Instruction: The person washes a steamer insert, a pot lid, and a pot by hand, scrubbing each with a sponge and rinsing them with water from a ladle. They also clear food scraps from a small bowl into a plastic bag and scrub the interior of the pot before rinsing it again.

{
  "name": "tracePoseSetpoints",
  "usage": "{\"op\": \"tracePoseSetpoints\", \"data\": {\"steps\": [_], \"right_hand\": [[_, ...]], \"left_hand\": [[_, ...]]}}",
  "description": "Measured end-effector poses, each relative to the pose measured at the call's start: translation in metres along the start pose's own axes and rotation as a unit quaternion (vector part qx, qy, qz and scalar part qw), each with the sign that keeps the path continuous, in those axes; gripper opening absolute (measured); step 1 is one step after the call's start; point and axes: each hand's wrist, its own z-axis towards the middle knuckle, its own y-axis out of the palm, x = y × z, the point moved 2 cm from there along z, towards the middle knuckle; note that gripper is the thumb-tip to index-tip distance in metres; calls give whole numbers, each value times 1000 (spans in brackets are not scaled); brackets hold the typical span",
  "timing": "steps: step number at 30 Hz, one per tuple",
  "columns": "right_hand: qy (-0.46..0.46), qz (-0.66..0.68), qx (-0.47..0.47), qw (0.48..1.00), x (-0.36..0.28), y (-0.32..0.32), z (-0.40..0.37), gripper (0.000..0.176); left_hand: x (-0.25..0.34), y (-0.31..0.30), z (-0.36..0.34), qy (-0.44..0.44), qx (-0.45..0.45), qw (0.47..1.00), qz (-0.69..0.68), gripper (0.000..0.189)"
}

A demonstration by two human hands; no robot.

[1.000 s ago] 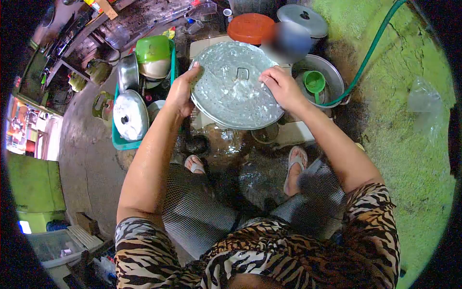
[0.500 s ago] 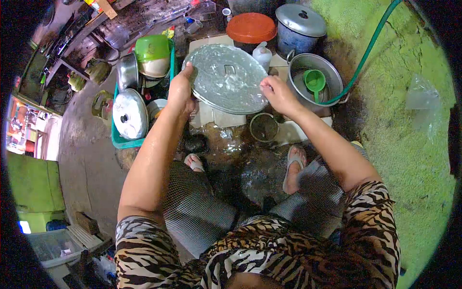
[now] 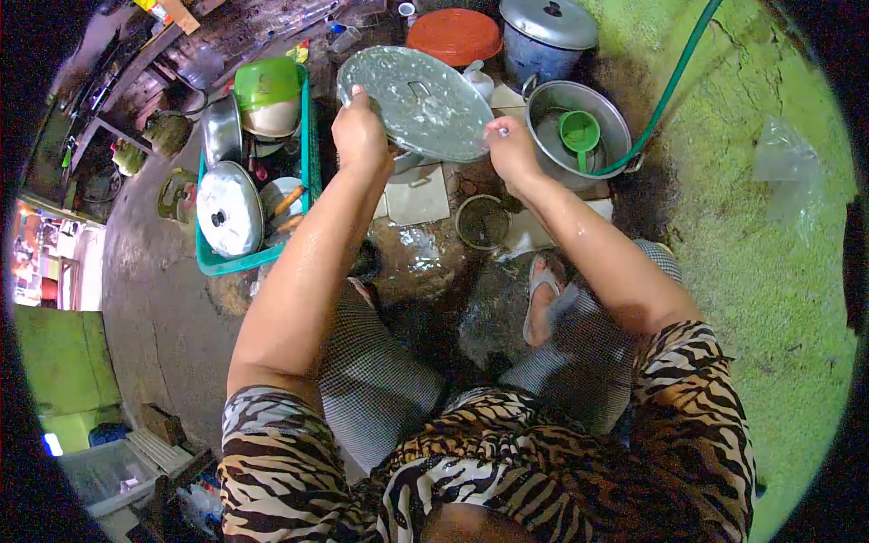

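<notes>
A round metal pot lid (image 3: pixel 421 104), streaked with whitish suds and fitted with a small loop handle, is held up tilted before me. My left hand (image 3: pixel 362 140) grips its left edge, thumb over the upper face and fingers underneath. At the right edge my right hand (image 3: pixel 514 149) is closed in a pinch on the rim; a small pale spot shows by its fingers, too small to name. Below the lid are white tiles (image 3: pixel 416 201) and a round dark wire-rimmed strainer-like piece (image 3: pixel 482 223) on the wet floor.
Left, a teal basket (image 3: pixel 237 265) holds bowls, a pot and a shiny lid (image 3: pixel 229 210). Right, a large pan (image 3: pixel 611 118) contains a green dipper (image 3: pixel 579 132), with a green hose (image 3: pixel 674 77) running into it. Behind stand a lidded pot (image 3: pixel 543 59) and an orange-red lid (image 3: pixel 453 34).
Both hands have raised the pot lid slightly, away from me, and its face tilts more steeply. The right hand stays at the right rim. The whole view has shifted a little.
</notes>
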Motion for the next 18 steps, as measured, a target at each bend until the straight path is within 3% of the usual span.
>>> {"op": "tracePoseSetpoints", "data": {"steps": [2, 3, 5, 7, 8, 9, 10, 11, 12, 13, 14, 15, 18], "right_hand": [[93, 81, 19, 992, -31, -13, -13, 14], [91, 80, 26, 992, -20, -10, -11, 14], [165, 204, -39, 964, 6, -14, 21, 12], [176, 268, -48, 946, 26, -20, 29, 7], [201, 335, -50, 919, 37, -24, 44, 10], [227, 402, -53, 886, 45, -34, 54, 15], [271, 376, -88, 882, 6, -73, 42, 3], [269, 411, -76, 868, -4, -90, 49, 4], [265, 447, -62, 853, -7, -108, 56, 5], [195, 444, -225, 845, -8, -137, 69, 6], [202, 441, -125, 865, -34, -160, 57, 6], [169, 521, -246, 800, -31, -191, 64, 7], [109, 564, -159, 803, -48, -291, 6, 22]], "left_hand": [[-1, -3, -7, 26, 6, 999, 44, 44], [4, -3, -16, 53, 14, 994, 90, 44], [8, 8, -22, 36, 19, 997, 70, 40], [6, -6, -23, 115, -10, 984, 132, 45], [8, -4, -23, 71, 8, 990, 124, 47], [0, -3, -4, 66, -19, 992, 110, 47], [-8, -4, 26, 99, -60, 988, 103, 47], [-12, -5, 45, 132, -102, 982, 94, 47], [11, 6, 14, 153, -55, 975, 151, 46], [10, -3, 29, 153, -96, 969, 170, 45], [17, -6, 25, 151, -90, 972, 154, 42], [22, -8, 21, 148, -83, 976, 137, 40], [23, -30, 39, 82, -83, 991, 65, 32]]}}
